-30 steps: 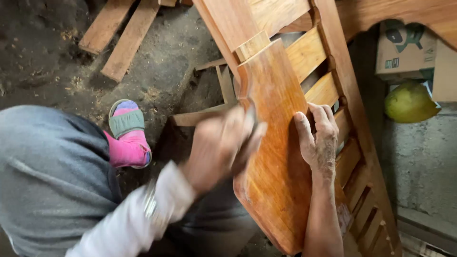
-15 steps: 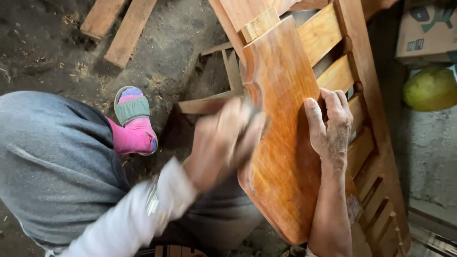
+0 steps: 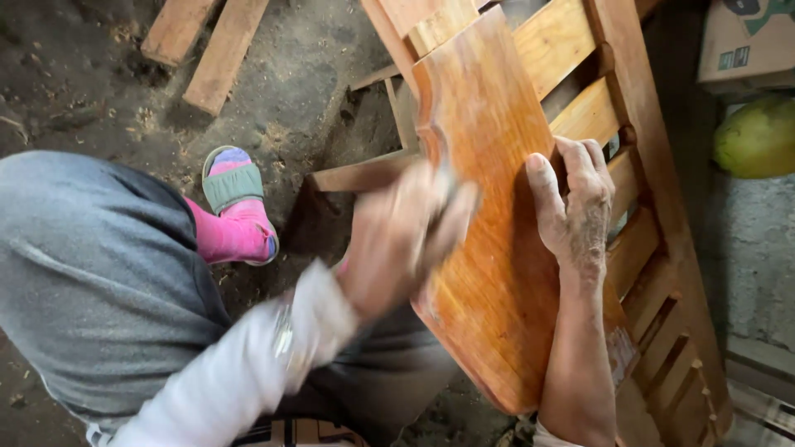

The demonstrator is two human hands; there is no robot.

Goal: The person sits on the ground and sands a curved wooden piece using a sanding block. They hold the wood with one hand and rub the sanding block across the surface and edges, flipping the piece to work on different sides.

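Observation:
A broad varnished wooden board (image 3: 480, 108), shaped like an armrest, runs from top centre down to the lower middle of the head view. My left hand (image 3: 397, 240) is blurred with motion at the board's left edge, fingers closed around a small grey piece (image 3: 448, 179) pressed to the wood. My right hand (image 3: 575, 211) lies on the board's right side, thumb on top and fingers curled over the edge. The board belongs to a slatted wooden chair frame (image 3: 654, 165) lying on its side.
My grey-trousered knee (image 3: 91, 273) and a foot in a pink sock and sandal (image 3: 232, 219) are at left on the dirt floor. Two loose planks (image 3: 219, 54) lie at top left. A cardboard box (image 3: 745, 41) and a green fruit (image 3: 758, 136) sit at right.
My left hand has slid slightly up and right along the board's left edge, still blurred. The view has shifted, so the chair and box sit higher. My right hand keeps its hold.

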